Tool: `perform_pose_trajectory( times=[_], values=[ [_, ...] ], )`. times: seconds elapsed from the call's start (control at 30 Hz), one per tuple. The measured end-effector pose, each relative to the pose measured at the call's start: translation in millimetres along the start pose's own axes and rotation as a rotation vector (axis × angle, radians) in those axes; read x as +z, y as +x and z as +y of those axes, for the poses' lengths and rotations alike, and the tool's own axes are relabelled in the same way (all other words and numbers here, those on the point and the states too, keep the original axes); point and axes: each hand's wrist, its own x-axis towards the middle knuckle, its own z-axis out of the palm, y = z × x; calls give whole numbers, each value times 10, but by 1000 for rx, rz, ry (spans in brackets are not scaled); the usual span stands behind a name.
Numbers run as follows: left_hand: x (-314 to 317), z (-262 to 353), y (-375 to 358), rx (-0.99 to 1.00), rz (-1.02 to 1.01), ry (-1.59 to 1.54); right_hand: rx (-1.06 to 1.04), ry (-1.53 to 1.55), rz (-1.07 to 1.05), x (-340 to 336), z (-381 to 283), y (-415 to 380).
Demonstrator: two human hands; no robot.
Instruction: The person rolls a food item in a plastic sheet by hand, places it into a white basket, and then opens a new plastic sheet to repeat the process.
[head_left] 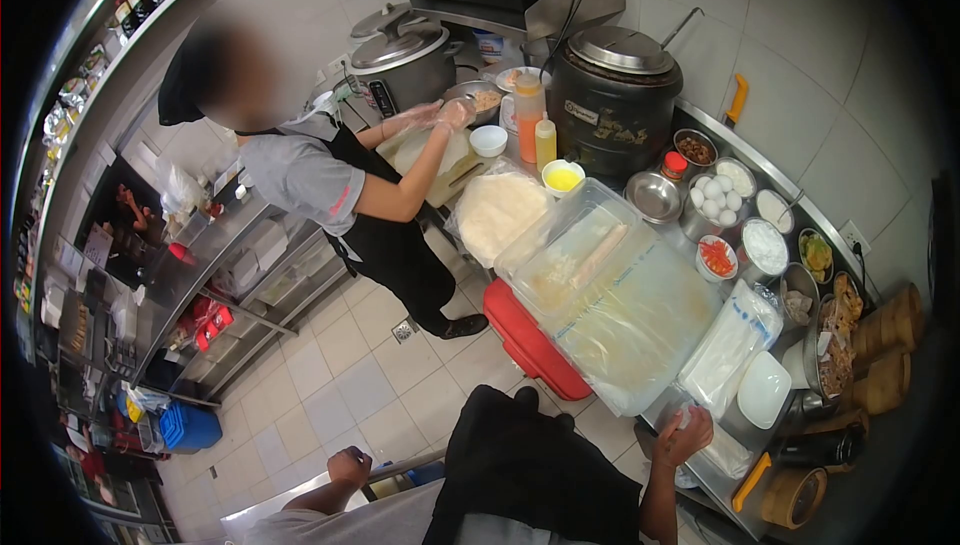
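My left hand is curled closed at the lower left, beside the metal edge of an opened unit. What its fingers hold, if anything, is hidden. My right hand is closed at the counter's front edge, with a bit of whitish, shiny material at its fingers that I cannot make out. Just beyond it lie a pack of clear plastic bags and a white square bowl. Farther left on the counter is a wide plastic-covered board with a clear container lid on it.
A co-worker in plastic gloves works over a board at the left. A red lid-like slab juts out from the counter. Behind stand a black soup warmer, a bowl of eggs, several ingredient bowls and bamboo steamers. An orange-handled knife lies nearby.
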Motion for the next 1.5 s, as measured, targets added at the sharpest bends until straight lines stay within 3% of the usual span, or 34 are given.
perform_pose_trajectory(
  times=[1.37, 1.5],
  values=[
    [19, -15, 25, 18, 1, 23, 3, -6, -13, -14, -26, 21],
    [125, -90, 67, 23, 30, -35, -57, 1, 67, 143, 65, -19]
  ],
)
